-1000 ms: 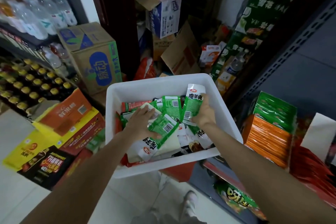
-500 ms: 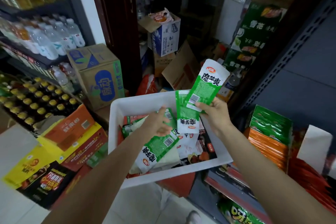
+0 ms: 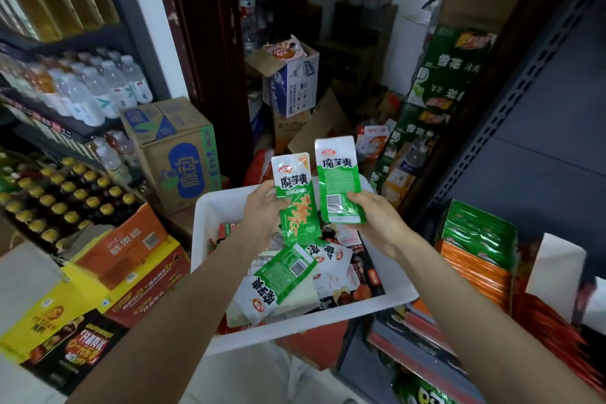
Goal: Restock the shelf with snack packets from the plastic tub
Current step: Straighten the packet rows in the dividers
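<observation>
A white plastic tub stands in front of me with several green-and-white snack packets lying loose in it. My left hand grips one green packet upright above the tub, front side toward me. My right hand holds another green packet upright just to its right, barcode side showing. The two packets stand side by side, slightly apart. The shelf at my right carries stacked green and orange packets.
Drink bottles fill the racks at left, with cartons and boxed goods on the floor below. Green cases and cardboard boxes crowd the back. The dark shelf upright rises at right.
My left hand has lifted a green packet out of the tub and raised it beside the one in my right hand. The right hand's packet now stands upright, and the view has tilted up.
</observation>
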